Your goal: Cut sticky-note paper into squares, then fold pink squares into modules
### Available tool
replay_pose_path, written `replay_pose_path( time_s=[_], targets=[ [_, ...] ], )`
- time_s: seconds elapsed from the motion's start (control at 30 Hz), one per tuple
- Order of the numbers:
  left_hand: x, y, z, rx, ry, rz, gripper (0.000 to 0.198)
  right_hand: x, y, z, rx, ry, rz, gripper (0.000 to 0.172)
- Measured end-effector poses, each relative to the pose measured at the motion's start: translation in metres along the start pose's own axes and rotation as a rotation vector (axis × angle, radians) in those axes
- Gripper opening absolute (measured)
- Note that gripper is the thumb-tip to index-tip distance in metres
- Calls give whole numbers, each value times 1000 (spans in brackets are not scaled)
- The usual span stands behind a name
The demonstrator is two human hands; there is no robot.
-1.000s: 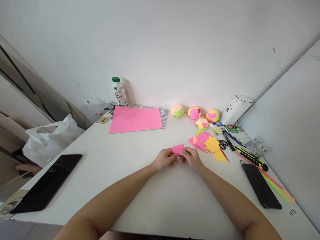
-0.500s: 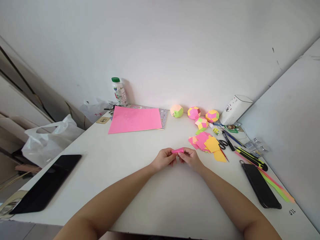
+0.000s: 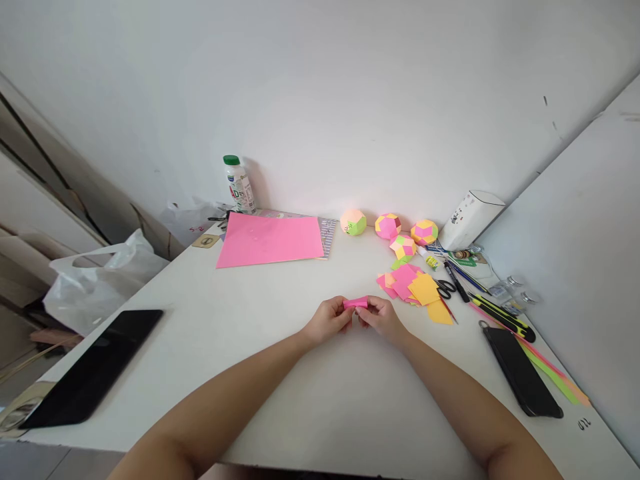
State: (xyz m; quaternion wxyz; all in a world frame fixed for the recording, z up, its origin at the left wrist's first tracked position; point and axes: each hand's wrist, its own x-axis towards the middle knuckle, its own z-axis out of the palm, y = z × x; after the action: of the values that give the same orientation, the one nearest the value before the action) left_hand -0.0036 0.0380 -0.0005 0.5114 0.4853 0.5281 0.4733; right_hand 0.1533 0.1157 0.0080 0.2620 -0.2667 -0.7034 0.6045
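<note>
Both my hands meet over the middle of the white table point(image 3: 280, 400), pinching one small pink paper piece point(image 3: 355, 303) between them. My left hand point(image 3: 329, 319) grips its left end with closed fingers. My right hand point(image 3: 383, 316) grips its right end the same way. The piece shows as a narrow folded strip, held just above the tabletop. A pile of pink and yellow paper squares point(image 3: 417, 289) lies a short way to the right of my right hand.
A large pink sheet point(image 3: 270, 239) lies at the back with a bottle point(image 3: 239, 182) behind it. Several coloured paper balls point(image 3: 389, 225), scissors point(image 3: 446, 288), pens and cutters point(image 3: 503, 315) crowd the right. A black phone point(image 3: 521, 374) lies right, a dark tablet point(image 3: 95, 363) left.
The pink piece was a flat rectangle held up between my fingers one second ago; it now appears as a thin folded strip. Both hands stay in the same spot.
</note>
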Motion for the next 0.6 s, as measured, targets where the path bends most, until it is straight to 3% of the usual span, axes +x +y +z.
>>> replay_pose_path(
  time_s=[0.37, 0.6],
  targets=[
    [-1, 1, 1, 104, -15, 20, 24, -1, 2, 1, 0, 8, 58, 9],
    [2, 1, -1, -54, -47, 19, 30, 2, 4, -1, 76, 15, 53, 6]
  ],
)
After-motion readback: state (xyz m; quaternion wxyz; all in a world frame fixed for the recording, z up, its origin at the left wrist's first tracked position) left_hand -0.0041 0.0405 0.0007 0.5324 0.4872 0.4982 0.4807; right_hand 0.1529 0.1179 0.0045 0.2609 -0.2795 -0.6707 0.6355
